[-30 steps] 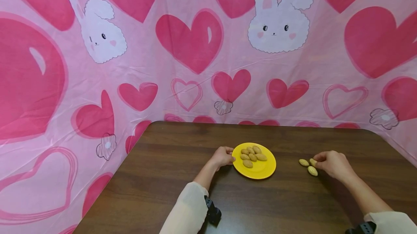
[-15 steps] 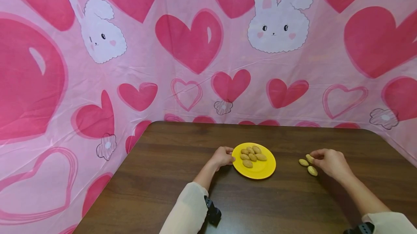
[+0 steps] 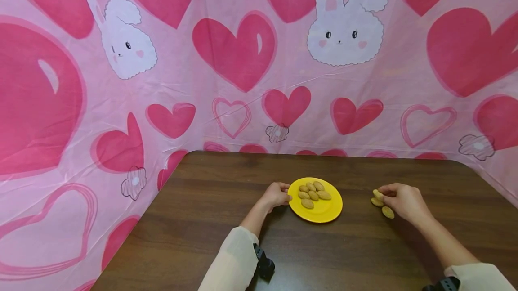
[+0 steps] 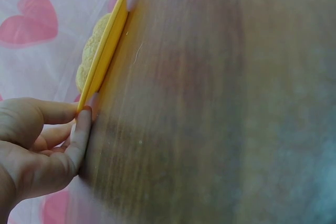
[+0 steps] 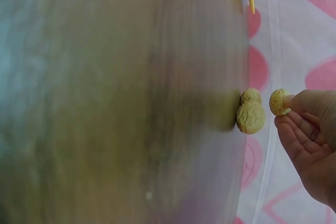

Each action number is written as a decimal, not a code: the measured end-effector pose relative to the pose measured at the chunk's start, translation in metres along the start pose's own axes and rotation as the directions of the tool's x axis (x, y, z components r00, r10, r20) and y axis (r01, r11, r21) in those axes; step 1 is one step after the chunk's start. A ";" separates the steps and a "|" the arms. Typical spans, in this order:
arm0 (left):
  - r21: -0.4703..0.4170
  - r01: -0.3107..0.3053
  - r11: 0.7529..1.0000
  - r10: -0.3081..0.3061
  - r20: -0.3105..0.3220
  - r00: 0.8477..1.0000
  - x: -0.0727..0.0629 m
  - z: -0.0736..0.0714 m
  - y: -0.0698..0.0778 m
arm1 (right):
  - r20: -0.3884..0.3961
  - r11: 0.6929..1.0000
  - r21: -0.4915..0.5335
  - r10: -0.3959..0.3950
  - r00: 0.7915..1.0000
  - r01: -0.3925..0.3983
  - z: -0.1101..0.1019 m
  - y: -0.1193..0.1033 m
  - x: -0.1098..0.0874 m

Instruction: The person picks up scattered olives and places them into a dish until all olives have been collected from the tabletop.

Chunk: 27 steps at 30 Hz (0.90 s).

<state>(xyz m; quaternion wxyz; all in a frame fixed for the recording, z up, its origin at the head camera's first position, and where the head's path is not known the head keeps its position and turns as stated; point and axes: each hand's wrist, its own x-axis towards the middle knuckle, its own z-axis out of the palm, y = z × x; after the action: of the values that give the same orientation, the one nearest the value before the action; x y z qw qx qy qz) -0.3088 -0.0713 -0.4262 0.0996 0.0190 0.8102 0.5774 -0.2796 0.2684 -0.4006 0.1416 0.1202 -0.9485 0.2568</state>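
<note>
A yellow plate [image 3: 323, 213] lies on the table with several wrinkled, tan, oval nuts [image 3: 313, 195] on it. My left hand [image 3: 276, 195] pinches the plate's left rim. The left wrist view shows the plate edge-on, with the rim between my thumb and fingers. To the right, my right hand [image 3: 409, 202] pinches one nut [image 5: 278, 103] between thumb and fingertips, raised off the table. Two more nuts lie below it: one [image 3: 375, 203] partly covered by the held nut in the head view, the other [image 3: 387, 212] slightly nearer to me.
The brown wooden table [image 3: 348, 255] has rounded far corners. Behind and to the left hangs a pink cloth [image 3: 295, 70] printed with hearts and rabbits. Small black cameras [image 3: 265, 266] are strapped at both cuffs.
My right hand has lifted a nut off the table and moved it left, over another one. The left hand and plate have stayed in place.
</note>
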 end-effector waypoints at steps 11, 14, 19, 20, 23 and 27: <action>-0.006 0.004 1.000 -0.004 0.008 1.000 0.001 -0.001 -0.001 | -0.049 0.999 0.011 -0.040 0.998 0.041 0.009 -0.009 0.003; -0.005 0.003 1.000 -0.003 0.007 1.000 0.001 -0.001 -0.001 | -0.049 0.999 0.012 -0.050 0.998 0.051 0.010 -0.010 0.005; -0.002 -0.001 1.000 0.001 0.007 1.000 0.001 -0.001 -0.002 | -0.014 0.999 0.025 -0.046 0.999 0.047 0.013 -0.015 0.007; -0.003 0.001 1.000 -0.001 0.005 1.000 0.001 -0.001 -0.002 | -0.003 0.999 0.028 -0.047 0.999 0.047 0.014 -0.016 0.007; -0.012 0.000 1.000 0.000 0.002 1.000 0.001 -0.001 -0.002 | 0.017 0.997 0.032 -0.065 0.998 0.064 0.016 -0.020 0.007; -0.022 -0.005 1.000 0.005 0.002 1.000 0.002 0.000 -0.001 | 0.011 0.993 0.028 -0.116 0.993 0.115 0.021 -0.023 0.009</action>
<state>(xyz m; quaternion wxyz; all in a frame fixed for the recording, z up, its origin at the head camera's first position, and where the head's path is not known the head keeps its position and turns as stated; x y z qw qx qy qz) -0.3102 -0.0716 -0.4275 0.0990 0.0205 0.8038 0.5863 -0.2851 0.2366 -0.4045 0.1488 0.1783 -0.9372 0.2603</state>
